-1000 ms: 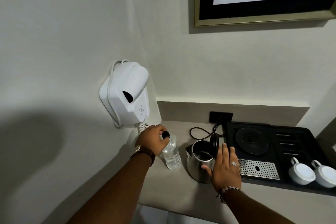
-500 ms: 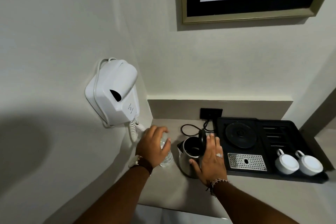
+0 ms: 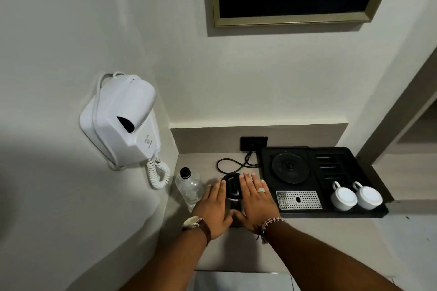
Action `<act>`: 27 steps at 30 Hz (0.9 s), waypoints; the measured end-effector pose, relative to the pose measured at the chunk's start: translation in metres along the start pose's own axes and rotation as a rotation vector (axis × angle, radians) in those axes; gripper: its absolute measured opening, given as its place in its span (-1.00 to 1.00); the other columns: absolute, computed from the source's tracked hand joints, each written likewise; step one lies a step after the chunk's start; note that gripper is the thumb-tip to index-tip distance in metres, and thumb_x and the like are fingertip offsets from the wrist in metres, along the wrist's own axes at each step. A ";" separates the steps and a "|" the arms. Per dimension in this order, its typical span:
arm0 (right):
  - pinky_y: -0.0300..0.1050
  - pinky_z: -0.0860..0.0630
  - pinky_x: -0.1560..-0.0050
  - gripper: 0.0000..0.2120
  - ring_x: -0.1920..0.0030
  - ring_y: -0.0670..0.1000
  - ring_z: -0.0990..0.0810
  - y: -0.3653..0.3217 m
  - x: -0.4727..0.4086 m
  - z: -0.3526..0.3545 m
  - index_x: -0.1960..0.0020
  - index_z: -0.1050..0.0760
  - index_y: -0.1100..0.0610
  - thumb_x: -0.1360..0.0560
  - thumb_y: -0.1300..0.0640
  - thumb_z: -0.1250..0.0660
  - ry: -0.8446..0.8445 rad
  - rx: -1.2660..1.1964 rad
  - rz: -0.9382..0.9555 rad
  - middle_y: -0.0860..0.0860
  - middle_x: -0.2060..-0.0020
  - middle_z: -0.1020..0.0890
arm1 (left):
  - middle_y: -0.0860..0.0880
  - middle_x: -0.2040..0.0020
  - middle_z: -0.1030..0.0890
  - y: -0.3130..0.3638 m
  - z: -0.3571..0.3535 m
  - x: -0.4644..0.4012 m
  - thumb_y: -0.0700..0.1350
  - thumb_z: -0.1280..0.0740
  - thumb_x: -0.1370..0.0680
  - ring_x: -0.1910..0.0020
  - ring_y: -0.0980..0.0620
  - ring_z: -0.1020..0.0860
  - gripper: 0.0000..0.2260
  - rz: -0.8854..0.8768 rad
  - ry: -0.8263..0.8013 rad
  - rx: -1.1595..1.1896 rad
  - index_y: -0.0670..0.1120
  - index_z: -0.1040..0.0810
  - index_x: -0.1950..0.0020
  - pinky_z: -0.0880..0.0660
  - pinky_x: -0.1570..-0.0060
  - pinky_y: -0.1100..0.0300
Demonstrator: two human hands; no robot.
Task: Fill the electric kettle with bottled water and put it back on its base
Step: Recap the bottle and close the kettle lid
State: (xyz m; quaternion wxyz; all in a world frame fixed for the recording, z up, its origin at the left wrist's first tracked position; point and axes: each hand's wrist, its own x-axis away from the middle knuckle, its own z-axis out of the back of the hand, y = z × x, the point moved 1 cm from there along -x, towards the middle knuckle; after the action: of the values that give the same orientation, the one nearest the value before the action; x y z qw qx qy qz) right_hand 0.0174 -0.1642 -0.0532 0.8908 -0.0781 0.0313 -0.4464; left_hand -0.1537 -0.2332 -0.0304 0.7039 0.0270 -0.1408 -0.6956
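A steel electric kettle (image 3: 233, 198) with a black lid stands on the beige counter (image 3: 307, 243), left of its tray. Its lid lies down on top. My left hand (image 3: 212, 208) presses flat against the kettle's left side and my right hand (image 3: 255, 198) against its right side, fingers straight and thumbs meeting in front. A clear water bottle (image 3: 189, 188) with its black cap on stands upright just left of my left hand, apart from it. The round black kettle base (image 3: 290, 168) sits bare in the black tray (image 3: 331, 214).
Two white cups (image 3: 344, 198) (image 3: 367, 197) lie upside down at the tray's right, beside a metal drip grate (image 3: 299, 199). A black cord (image 3: 231, 165) runs to a wall socket (image 3: 254, 143). A white hair dryer (image 3: 123, 120) hangs on the left wall. A wall corner closes the right side.
My left hand has let go of the bottle and moved onto the kettle's left side. The kettle lid, which stood up, now lies down. My right hand has stayed at the kettle.
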 end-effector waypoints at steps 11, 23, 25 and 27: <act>0.08 0.24 -0.60 -0.12 -0.68 0.15 0.13 0.008 0.004 -0.001 -0.68 0.19 0.11 -0.53 -0.18 -0.12 -0.021 -0.024 -0.028 0.08 -0.70 0.04 | 0.04 -0.68 0.20 0.005 -0.009 -0.014 0.04 -0.34 -0.46 -0.64 -0.18 0.12 0.00 0.067 -0.061 0.005 0.00 0.35 -0.61 -0.21 -0.52 -0.14; 0.17 -0.45 -0.39 -0.20 -0.37 0.18 -0.47 0.008 -0.015 0.007 -0.46 -0.39 0.05 -0.49 -0.52 -0.06 0.137 -0.305 -0.463 0.09 -0.39 -0.50 | -0.08 -0.63 0.38 -0.009 -0.034 0.002 -0.14 -0.44 -0.44 -0.61 -0.18 0.30 0.18 0.046 -0.010 0.087 -0.02 0.64 -0.46 0.11 -0.57 -0.04; 0.16 -0.55 -0.21 -0.13 -0.19 0.19 -0.55 0.005 -0.023 0.004 -0.26 -0.45 0.05 -0.38 -0.65 -0.02 0.133 -0.337 -0.585 0.09 -0.20 -0.55 | -0.09 -0.59 0.46 -0.013 -0.047 0.009 -0.11 -0.46 -0.44 -0.58 -0.17 0.37 0.21 0.077 0.009 0.107 -0.02 0.65 -0.45 0.09 -0.60 -0.09; 0.12 -0.58 -0.09 -0.10 -0.06 0.15 -0.56 0.007 -0.027 0.000 -0.11 -0.47 0.05 -0.29 -0.72 -0.01 0.169 -0.307 -0.595 0.05 -0.05 -0.56 | -0.08 -0.58 0.48 -0.016 -0.052 0.008 -0.05 -0.46 -0.44 -0.57 -0.14 0.40 0.20 0.091 0.016 0.139 -0.03 0.62 -0.47 0.07 -0.60 -0.10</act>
State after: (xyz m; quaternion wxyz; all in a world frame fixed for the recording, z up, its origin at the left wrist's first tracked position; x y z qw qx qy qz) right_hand 0.0064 -0.1388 -0.0548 0.6938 -0.1794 0.1477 -0.6817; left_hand -0.1566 -0.2497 -0.0829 0.7324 0.0750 -0.1840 -0.6512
